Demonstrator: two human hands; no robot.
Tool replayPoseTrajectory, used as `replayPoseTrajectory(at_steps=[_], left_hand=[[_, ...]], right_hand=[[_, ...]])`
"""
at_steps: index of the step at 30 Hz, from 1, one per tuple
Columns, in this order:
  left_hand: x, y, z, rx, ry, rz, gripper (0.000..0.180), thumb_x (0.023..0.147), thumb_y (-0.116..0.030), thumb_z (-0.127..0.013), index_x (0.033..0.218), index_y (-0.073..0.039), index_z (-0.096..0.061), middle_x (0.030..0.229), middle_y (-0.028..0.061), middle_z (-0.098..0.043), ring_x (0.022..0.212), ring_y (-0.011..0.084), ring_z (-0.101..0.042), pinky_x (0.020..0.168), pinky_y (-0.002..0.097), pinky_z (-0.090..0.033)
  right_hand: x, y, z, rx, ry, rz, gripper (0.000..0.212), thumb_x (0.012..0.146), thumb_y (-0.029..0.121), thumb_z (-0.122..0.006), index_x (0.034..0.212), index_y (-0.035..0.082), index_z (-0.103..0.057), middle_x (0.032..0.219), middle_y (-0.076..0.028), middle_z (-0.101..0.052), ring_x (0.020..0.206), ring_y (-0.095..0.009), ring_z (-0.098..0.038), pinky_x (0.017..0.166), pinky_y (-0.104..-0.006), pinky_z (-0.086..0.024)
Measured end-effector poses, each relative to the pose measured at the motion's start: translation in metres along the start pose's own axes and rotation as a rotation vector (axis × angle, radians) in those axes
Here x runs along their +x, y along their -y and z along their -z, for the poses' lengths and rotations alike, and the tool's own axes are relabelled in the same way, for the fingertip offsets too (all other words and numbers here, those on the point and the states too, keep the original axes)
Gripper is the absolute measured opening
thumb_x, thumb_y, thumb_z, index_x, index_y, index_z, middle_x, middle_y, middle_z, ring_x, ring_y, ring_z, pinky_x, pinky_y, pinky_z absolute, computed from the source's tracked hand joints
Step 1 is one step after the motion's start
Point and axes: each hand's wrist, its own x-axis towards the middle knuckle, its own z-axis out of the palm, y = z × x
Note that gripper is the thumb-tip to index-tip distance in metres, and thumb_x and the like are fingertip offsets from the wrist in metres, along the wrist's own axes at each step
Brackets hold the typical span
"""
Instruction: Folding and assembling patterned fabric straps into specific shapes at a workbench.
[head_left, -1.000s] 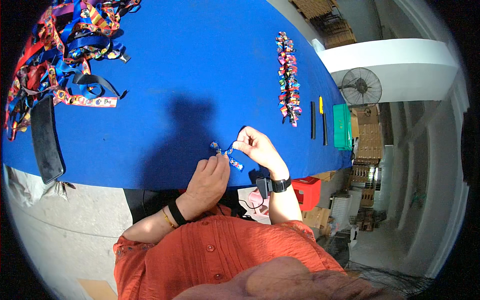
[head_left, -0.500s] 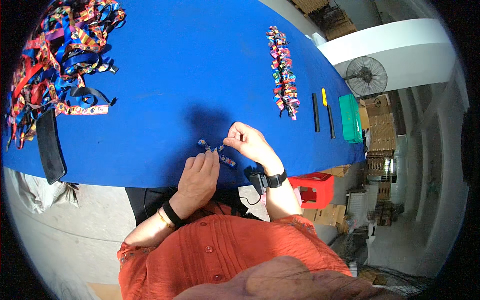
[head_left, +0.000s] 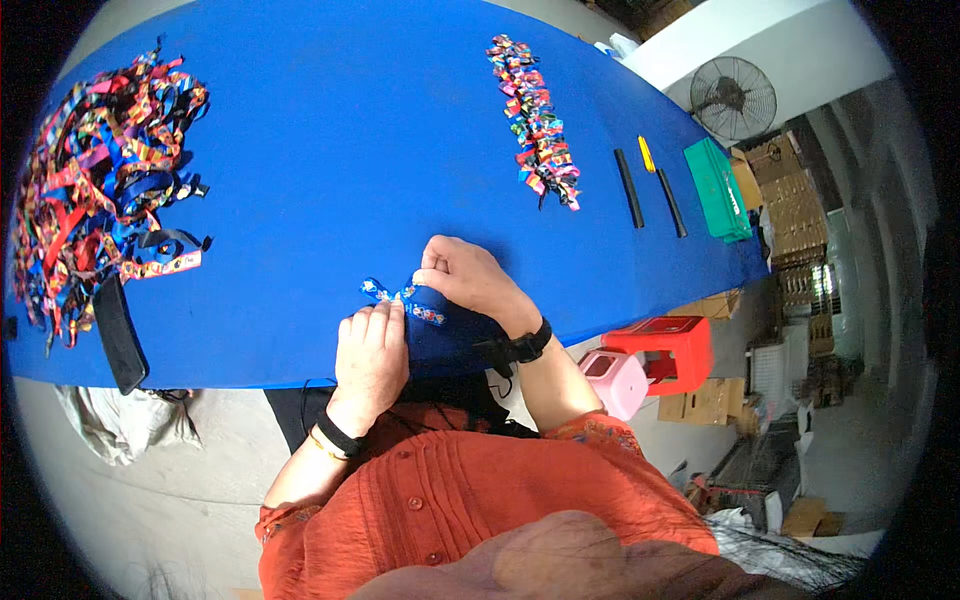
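A blue printed ribbon (head_left: 428,314), folded into loops like a bow, lies on the blue-covered table (head_left: 330,170) near its front edge. My left hand (head_left: 372,345) presses its fingertips onto the ribbon's middle, closed on it. To the upper right, my right hand (head_left: 462,275) pinches an end of the same ribbon between thumb and forefinger, its other fingers curled. Part of the ribbon is hidden under the left fingertips.
Tangled colourful ribbons (head_left: 110,180) heap at the left, beside a flat black strip (head_left: 120,335). A long row of ribbon bows (head_left: 535,120) lies at the back right. Beyond it are black bars (head_left: 629,188), a yellow cutter (head_left: 646,154) and a green box (head_left: 717,190).
The view has shifted, so the table's things appear moved. Both hands keep their hold on the ribbon, and its loops look much the same.
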Motion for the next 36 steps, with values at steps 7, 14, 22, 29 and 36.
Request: replayPoseTrajectory(at_steps=[7,14,22,29,36], left_hand=[[0.000,-0.001,0.004,-0.028,-0.032,-0.016,0.051,0.080,-0.002,-0.063,0.130,0.003,-0.058,0.122,0.0196,-0.062,0.108,0.0355,-0.058,0.092,0.0461,-0.045],[-0.002,-0.001,0.005,0.021,-0.021,-0.044,0.051,0.081,-0.001,-0.062,0.131,0.003,-0.058,0.121,0.0196,-0.061,0.108,0.0357,-0.056,0.093,0.0468,-0.044],[-0.003,0.000,0.002,0.073,-0.043,-0.070,0.050,0.081,0.004,-0.058,0.131,0.001,-0.057,0.121,0.0207,-0.061,0.107,0.0373,-0.057,0.093,0.0487,-0.044],[-0.003,0.000,0.001,0.148,-0.053,-0.052,0.049,0.079,0.005,-0.056,0.128,0.002,-0.060,0.119,0.0205,-0.062,0.109,0.0383,-0.057,0.097,0.0489,-0.045],[0.001,-0.006,-0.008,0.180,-0.011,-0.083,0.051,0.079,0.007,-0.052,0.130,0.002,-0.060,0.119,0.0202,-0.062,0.108,0.0388,-0.057,0.098,0.0499,-0.044]], right_hand=[[-0.004,-0.007,-0.007,0.048,-0.075,0.097,0.027,0.087,0.029,-0.074,0.088,0.004,-0.064,0.080,-0.011,-0.066,0.078,-0.028,-0.065,0.072,-0.0398,-0.052],[-0.010,-0.003,-0.010,-0.017,-0.090,0.112,0.024,0.090,0.029,-0.071,0.091,0.006,-0.062,0.089,-0.012,-0.066,0.091,-0.033,-0.064,0.081,-0.0441,-0.052],[-0.036,-0.016,-0.004,0.096,-0.166,0.182,0.026,0.093,0.029,-0.069,0.096,0.004,-0.062,0.093,-0.012,-0.065,0.096,-0.031,-0.064,0.087,-0.0427,-0.051],[-0.098,-0.085,0.038,0.165,-0.407,0.181,0.022,0.089,0.019,-0.074,0.102,0.004,-0.064,0.093,-0.014,-0.067,0.091,-0.029,-0.068,0.083,-0.0402,-0.055],[-0.167,-0.168,0.094,0.096,-0.656,0.025,0.017,0.087,0.017,-0.072,0.095,0.004,-0.065,0.091,-0.017,-0.068,0.088,-0.035,-0.067,0.079,-0.0450,-0.054]])
